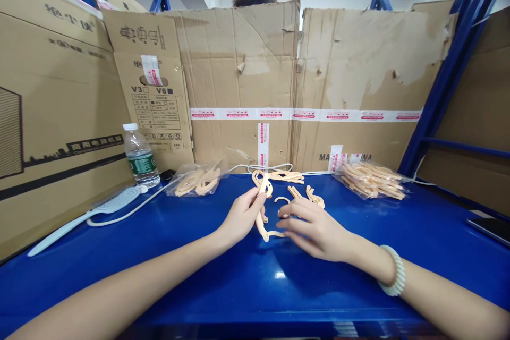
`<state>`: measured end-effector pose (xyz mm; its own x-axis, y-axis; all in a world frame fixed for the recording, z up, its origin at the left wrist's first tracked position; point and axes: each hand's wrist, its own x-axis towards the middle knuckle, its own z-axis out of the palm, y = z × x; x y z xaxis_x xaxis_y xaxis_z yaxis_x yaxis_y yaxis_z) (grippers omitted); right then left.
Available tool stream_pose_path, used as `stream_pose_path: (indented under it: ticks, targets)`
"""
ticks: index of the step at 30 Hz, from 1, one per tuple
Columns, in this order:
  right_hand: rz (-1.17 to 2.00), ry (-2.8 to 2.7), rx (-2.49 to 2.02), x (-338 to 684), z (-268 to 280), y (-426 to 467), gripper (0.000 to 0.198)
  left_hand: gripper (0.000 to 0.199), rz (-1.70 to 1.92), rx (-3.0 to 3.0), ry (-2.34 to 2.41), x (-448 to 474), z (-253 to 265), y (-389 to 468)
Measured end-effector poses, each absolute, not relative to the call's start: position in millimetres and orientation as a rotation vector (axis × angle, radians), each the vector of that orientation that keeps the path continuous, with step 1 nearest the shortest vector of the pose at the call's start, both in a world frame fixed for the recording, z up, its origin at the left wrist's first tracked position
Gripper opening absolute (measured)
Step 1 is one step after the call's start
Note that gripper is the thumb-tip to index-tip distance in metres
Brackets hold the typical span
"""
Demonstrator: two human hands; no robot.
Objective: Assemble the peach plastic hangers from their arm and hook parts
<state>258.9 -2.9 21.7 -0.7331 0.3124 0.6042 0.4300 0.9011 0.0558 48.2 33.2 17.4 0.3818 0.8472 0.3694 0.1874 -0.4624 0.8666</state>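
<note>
My left hand (242,216) is closed around a beige plastic piece (261,227), long and slim, that looks like part of a folding hanger. From its lower end a thin curved strip (276,234) reaches toward my right hand (316,226). That hand hovers just to the right with its fingers bent and apart; I see nothing held in it, though its palm side is hidden. Beyond its fingertips lies a small curved hook (282,200). More loose beige pieces (315,197) lie behind the right hand, and others (286,176) further back.
A clear bag of beige pieces (198,180) sits back left, a fuller bag (372,179) back right. At left are a water bottle (142,162) and a light blue hairbrush (115,202). A phone (490,227) lies at right. Cardboard walls (243,79) border the blue table (191,292).
</note>
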Motion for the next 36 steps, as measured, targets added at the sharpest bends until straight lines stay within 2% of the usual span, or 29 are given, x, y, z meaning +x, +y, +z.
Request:
stream_pose_path:
  ticks: [6,9,16,22,29,36]
  targets:
    - [0.716,-1.98,-0.692,257,24,3,0.025,0.033,1.02,2.183,0.913,45,23,27]
    - [0.973,-1.843,-0.694,257,24,6,0.026,0.033,0.994,2.313,0.95,44,23,24]
    - [0.994,-1.676,-0.766,262,20,15,0.034,0.031,0.963,2.572,1.104,41,26,24]
    - [1.177,-1.823,-0.86,257,14,17,0.045,0.031,0.845,2.851,1.146,42,20,23]
    - [1.312,-1.915,-0.933,250,14,7,0.051,0.023,0.644,3.063,1.087,42,13,25]
    - [1.08,-1.992,-0.972,247,12,-1,0.046,0.019,0.604,3.03,1.072,41,21,20]
